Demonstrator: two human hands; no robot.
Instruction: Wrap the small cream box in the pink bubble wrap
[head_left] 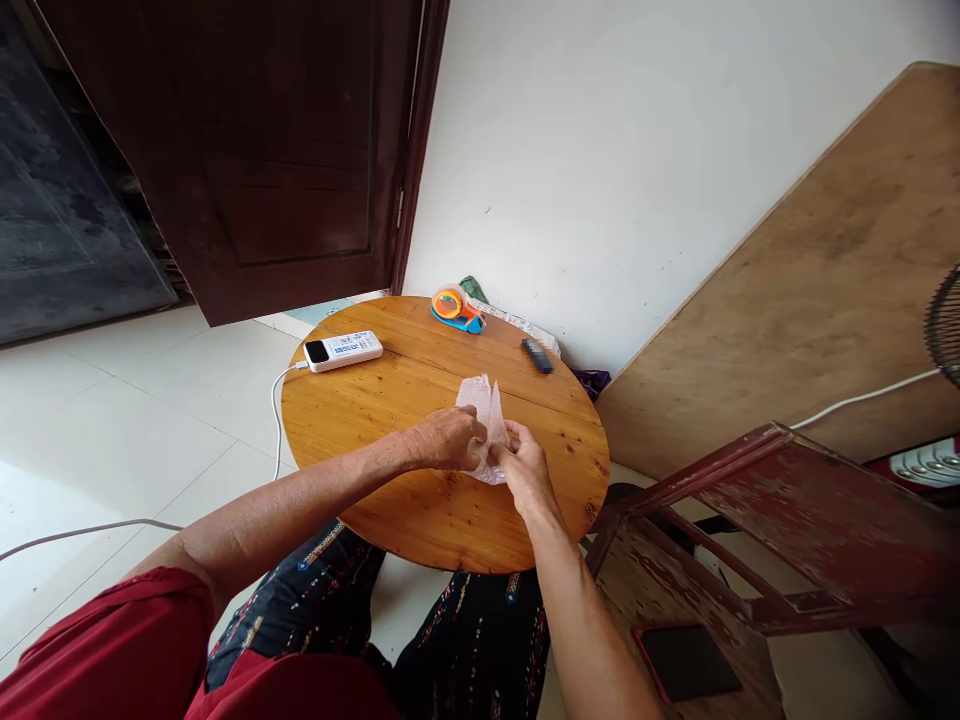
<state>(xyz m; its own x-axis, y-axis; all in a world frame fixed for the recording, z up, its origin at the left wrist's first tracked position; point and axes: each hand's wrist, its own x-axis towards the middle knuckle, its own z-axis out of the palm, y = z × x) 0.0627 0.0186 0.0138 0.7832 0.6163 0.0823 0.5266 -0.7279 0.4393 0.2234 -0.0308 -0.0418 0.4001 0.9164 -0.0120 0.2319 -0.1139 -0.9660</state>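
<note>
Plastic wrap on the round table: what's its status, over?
Left hand and right hand both on the plastic wrap. Wrap partly covered by them. Tape dispenser farther back, apart.

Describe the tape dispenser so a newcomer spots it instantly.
On the round wooden table, look past the translucent plastic wrap to the far edge, near the white wall. There sits the tape dispenser. Unlike the white device to its left and dark object to its right, it's orange and blue.
</note>
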